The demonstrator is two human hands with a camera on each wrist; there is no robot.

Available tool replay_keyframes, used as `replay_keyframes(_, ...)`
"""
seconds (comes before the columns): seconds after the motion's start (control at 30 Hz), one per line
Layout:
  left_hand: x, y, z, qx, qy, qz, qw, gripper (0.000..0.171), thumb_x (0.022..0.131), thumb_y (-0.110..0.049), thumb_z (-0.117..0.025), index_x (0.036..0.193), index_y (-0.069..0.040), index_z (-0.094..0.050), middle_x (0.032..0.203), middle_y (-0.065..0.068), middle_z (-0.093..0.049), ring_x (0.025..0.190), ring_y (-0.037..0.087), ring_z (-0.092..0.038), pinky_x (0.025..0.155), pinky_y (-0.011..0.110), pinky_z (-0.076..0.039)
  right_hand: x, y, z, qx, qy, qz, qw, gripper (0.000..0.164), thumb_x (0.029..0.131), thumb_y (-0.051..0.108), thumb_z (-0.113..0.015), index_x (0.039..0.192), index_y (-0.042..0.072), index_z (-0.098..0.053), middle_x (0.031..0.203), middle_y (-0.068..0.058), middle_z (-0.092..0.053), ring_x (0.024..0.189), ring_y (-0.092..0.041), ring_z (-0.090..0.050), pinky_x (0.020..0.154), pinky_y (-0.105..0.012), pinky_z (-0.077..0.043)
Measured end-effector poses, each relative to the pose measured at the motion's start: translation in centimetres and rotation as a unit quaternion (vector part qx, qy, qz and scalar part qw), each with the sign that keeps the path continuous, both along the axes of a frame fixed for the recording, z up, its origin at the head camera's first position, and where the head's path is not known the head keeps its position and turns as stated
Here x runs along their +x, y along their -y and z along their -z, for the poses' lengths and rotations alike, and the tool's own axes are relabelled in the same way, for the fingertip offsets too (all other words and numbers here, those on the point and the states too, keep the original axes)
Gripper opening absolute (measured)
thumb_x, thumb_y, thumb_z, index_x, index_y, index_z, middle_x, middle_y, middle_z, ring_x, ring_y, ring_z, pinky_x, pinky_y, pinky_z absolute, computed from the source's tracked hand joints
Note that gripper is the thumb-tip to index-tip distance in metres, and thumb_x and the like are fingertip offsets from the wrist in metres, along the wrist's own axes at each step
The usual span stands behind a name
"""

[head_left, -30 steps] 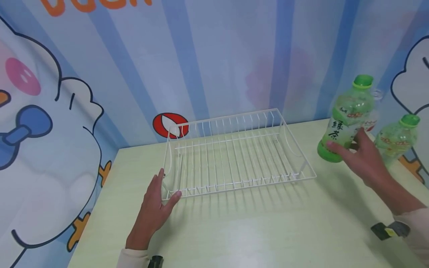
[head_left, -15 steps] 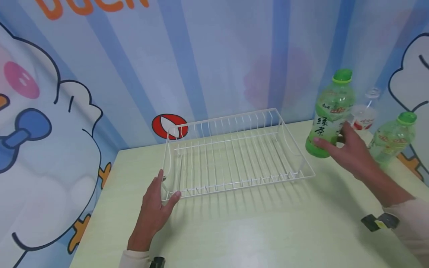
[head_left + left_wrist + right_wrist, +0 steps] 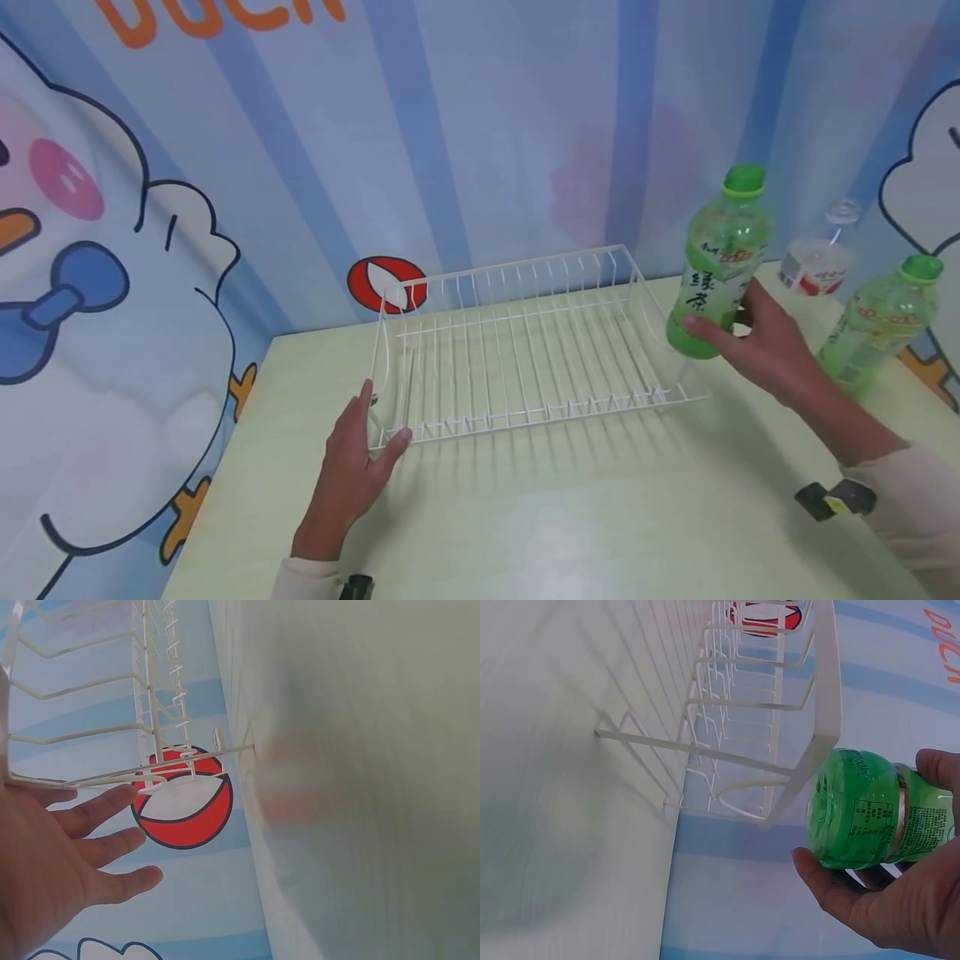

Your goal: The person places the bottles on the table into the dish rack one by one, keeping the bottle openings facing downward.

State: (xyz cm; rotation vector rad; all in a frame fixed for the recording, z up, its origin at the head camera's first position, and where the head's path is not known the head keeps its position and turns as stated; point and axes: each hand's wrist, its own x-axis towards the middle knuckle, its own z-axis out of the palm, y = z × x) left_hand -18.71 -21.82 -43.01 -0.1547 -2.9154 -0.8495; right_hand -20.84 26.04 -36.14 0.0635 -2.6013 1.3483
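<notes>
Grasp secured on green bottle (image 3: pixel 723 254), release outstanding

The right hand's (image 3: pixel 767 348) fingers were clamped around the green bottle, held above the table (image 3: pixel 480 525) just beside the wire rack's (image 3: pixel 540 423) right end; rack contact could not be confirmed. The left hand's (image 3: pixel 347 479) fingers were apart at the rack's left corner. Progress, as judged: lift complete, set-down not yet done. A second green bottle (image 3: pixel 876 323) and a clear bottle (image 3: pixel 816 267) stood farther right.

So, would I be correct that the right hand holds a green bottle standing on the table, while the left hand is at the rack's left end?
Not quite: the green bottle isn't standing on the table; the right wrist view shows the right hand holding it in midair. The left hand is indeed at the left end of the rack.
</notes>
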Motion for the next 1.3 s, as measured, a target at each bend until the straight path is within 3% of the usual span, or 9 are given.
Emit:
replay_keyframes(0.23,0.1,-0.1,0.3,-0.002,-0.001,0.006,1.0,0.092,0.085,-0.064,-0.048,0.152,-0.017,-0.006,0.152,0.013,-0.02,0.136,0.033,-0.022,0.104,0.06,-0.023,0.1,0.3,0.3,0.012,-0.006,-0.005,1.0,0.072,0.087,0.044,-0.062,0.143,0.013,-0.028,0.133,-0.018,-0.046,0.113,-0.039,-0.049,0.074,-0.048,-0.048)
replay_keyframes(0.4,0.1,-0.2,0.4,0.003,-0.007,0.003,1.0,0.089,0.087,-0.058,-0.053,0.152,-0.018,-0.007,0.153,0.012,-0.02,0.136,0.032,-0.023,0.104,0.061,-0.024,-0.2,0.7,0.2,0.013,0.007,-0.011,1.0,0.073,0.087,0.044,-0.062,0.143,0.012,-0.028,0.134,-0.022,-0.045,0.114,-0.044,-0.048,0.076,-0.055,-0.048)
replay_keyframes(0.5,0.1,-0.1,0.2,0.005,-0.009,0.0,1.0,0.088,0.088,-0.055,-0.054,0.152,-0.019,-0.007,0.153,0.012,-0.02,0.136,0.033,-0.022,0.103,0.062,-0.024,-0.3,1.0,0.2,0.009,0.01,-0.012,1.0,0.073,0.087,0.044,-0.062,0.143,0.013,-0.028,0.133,-0.021,-0.045,0.114,-0.044,-0.048,0.076,-0.053,-0.048)
replay_keyframes(0.87,0.1,0.1,-0.2,-0.007,0.005,-0.005,1.0,0.093,0.083,-0.069,-0.046,0.152,-0.021,-0.005,0.154,0.011,-0.017,0.138,0.032,-0.02,0.104,0.06,-0.023,-0.7,1.8,0.4,0.015,0.015,-0.019,1.0,0.071,0.087,0.045,-0.061,0.143,0.014,-0.028,0.132,-0.02,-0.046,0.115,-0.043,-0.048,0.076,-0.053,-0.048)
replay_keyframes(1.17,0.0,0.2,-0.1,-0.002,-0.004,-0.007,1.0,0.087,0.088,-0.051,-0.057,0.152,-0.02,-0.006,0.154,0.011,-0.018,0.138,0.032,-0.02,0.105,0.06,-0.022,-0.9,2.2,0.5,0.022,0.019,-0.022,0.999,0.072,0.086,0.046,-0.063,0.14,0.013,-0.029,0.128,-0.022,-0.048,0.113,-0.045,-0.05,0.072,-0.05,-0.051)
replay_keyframes(1.3,0.0,0.1,0.0,0.001,-0.006,-0.006,1.0,0.089,0.087,-0.058,-0.053,0.152,-0.02,-0.007,0.153,0.011,-0.018,0.137,0.032,-0.021,0.104,0.061,-0.023,-0.9,2.4,0.5,0.023,0.016,-0.025,0.999,0.073,0.085,0.046,-0.064,0.14,0.014,-0.029,0.127,-0.02,-0.048,0.112,-0.044,-0.05,0.071,-0.05,-0.051)
